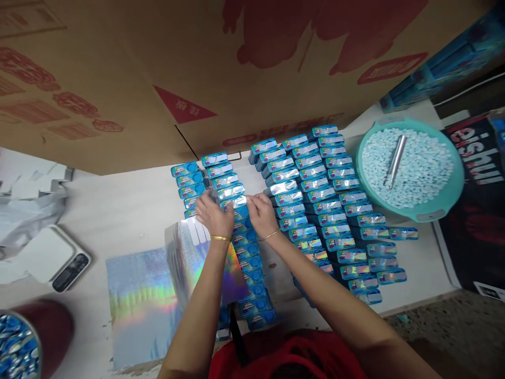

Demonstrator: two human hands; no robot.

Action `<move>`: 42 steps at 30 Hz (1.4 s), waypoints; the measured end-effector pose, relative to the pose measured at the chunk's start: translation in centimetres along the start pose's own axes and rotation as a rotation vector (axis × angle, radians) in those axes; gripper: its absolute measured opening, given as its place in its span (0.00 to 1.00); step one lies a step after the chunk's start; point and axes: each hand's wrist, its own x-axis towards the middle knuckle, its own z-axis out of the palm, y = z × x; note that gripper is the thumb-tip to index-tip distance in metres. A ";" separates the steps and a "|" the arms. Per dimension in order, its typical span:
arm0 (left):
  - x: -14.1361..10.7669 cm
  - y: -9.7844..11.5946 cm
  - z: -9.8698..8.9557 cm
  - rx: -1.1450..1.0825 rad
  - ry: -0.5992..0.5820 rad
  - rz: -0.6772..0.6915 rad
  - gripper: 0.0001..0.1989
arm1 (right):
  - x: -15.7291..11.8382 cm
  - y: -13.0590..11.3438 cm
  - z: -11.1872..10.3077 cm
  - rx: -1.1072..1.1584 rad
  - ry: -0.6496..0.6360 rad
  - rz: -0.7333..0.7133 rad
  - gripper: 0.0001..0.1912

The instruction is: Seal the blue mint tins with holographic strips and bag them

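Note:
Blue tins (252,263) stand in a long column in front of me, the far ones with shiny strip stickers on top. My left hand (215,216) is closed at the left end of one tin, its thumb near the top. At the same tin's right end, my right hand (261,215) pinches the end of a shiny sticker (235,202) lying across the top. A stack of rainbow-shiny sticker sheets (199,258) lies under my left forearm; several white strips show on its upper sheet. Part of the tin is hidden by my fingers.
More stickered tins (321,205) stand in columns to the right. A teal basin (453,184) holds pale pellets and a metal scoop (394,163). A large carton (118,105) walls the back. At left are a white scale (51,258) and a red bucket (55,331).

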 end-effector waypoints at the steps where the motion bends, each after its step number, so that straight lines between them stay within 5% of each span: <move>1: 0.1 0.1 0.0 0.003 -0.012 -0.005 0.31 | -0.4 -0.1 0.0 -0.028 -0.006 -0.019 0.19; 7: 0.3 -1.6 -1.5 -0.100 -0.041 0.119 0.21 | -1.6 -2.2 -0.9 -0.277 -0.013 -0.079 0.24; 10: 1.3 -6.3 -4.2 -0.219 0.031 0.289 0.11 | -2.4 -5.2 -0.7 -0.330 -0.063 -0.223 0.26; 12: 2.3 -10.3 -6.1 -0.202 0.085 0.263 0.13 | -3.2 -7.3 0.6 -0.313 -0.167 -0.378 0.25; 17: 3.8 -17.1 -8.5 -0.077 -0.286 0.245 0.11 | -4.8 -9.3 5.5 -0.264 -0.363 -0.583 0.25; 21: 3.0 -17.2 -8.4 -0.040 -0.410 0.414 0.12 | -5.5 -7.9 6.9 -0.266 -0.421 -0.546 0.25; 27: 1.2 -15.3 -8.1 0.151 -0.316 0.616 0.12 | -5.7 -7.6 6.6 -0.279 -0.450 -0.500 0.25; 33: -0.4 -14.5 -8.0 0.323 -0.185 0.648 0.12 | -5.7 -7.8 6.4 -0.247 -0.460 -0.490 0.25; 42: -2.4 -15.3 -8.5 0.154 -0.185 0.702 0.11 | -6.0 -7.8 6.2 -0.216 -0.445 -0.488 0.25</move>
